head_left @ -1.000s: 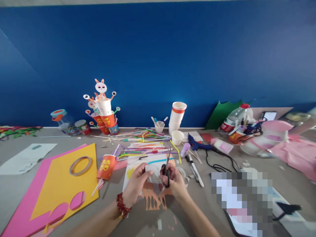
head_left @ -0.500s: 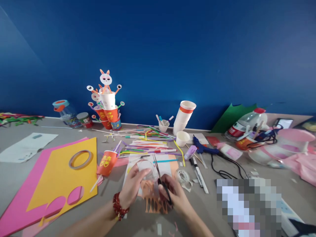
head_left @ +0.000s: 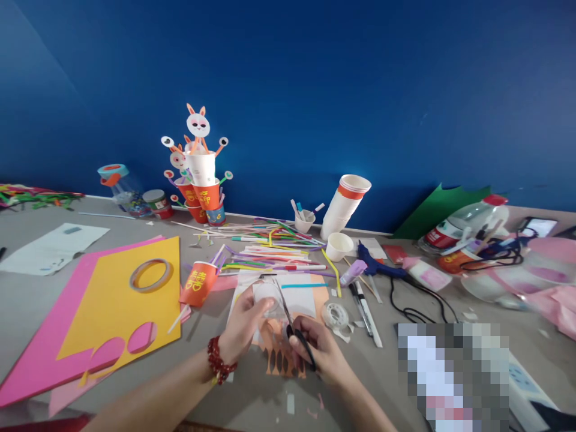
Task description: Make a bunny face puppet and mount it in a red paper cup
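Note:
My left hand [head_left: 246, 318] pinches a small white paper piece [head_left: 265, 291] with a rounded edge between thumb and fingers. Black-handled scissors [head_left: 302, 344] are in my right hand [head_left: 317, 349], their blades angled up and left beside the paper piece. Whether the blades touch its edge I cannot tell. Beneath both hands lie white sheets [head_left: 300, 299] and an orange paper [head_left: 272, 354] with several cut-out gaps along its near edge. A blue strip [head_left: 306, 285] rests across the sheets. To the right of my right hand sits a clear tape roll [head_left: 335, 315].
Yellow card [head_left: 112, 300] with a tape ring [head_left: 150, 275] lies left, near a tipped red cup [head_left: 198, 284]. Behind are loose straws [head_left: 274, 252], stacked paper cups [head_left: 345, 204] and a rabbit-faced cup figure [head_left: 198, 125]. A blue glue gun [head_left: 375, 263] and its cord lie right.
The scissors have swung from upright to leaning left, and my right hand has lowered slightly. The paper piece stays in my left hand. The camera view has shifted and tilted.

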Demonstrator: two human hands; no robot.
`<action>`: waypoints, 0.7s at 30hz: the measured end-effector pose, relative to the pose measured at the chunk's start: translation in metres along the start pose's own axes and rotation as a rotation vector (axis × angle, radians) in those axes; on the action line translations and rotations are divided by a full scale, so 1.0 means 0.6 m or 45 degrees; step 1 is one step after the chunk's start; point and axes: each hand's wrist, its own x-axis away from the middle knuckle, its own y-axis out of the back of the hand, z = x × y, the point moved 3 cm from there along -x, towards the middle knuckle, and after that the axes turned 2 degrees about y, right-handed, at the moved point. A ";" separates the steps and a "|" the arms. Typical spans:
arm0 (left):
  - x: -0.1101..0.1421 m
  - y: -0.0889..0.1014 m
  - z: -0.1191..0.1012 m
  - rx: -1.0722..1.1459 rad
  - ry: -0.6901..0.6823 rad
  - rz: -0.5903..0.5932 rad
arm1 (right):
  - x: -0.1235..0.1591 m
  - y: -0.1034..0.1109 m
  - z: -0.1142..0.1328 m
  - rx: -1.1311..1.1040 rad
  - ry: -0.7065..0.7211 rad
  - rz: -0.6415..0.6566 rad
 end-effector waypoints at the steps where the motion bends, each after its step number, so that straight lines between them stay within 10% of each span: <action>1: 0.000 -0.001 0.000 0.005 0.002 0.009 | 0.000 0.000 -0.001 -0.005 0.000 -0.003; 21: 0.000 0.003 0.012 0.082 0.018 0.024 | 0.001 -0.001 -0.003 0.032 -0.030 -0.044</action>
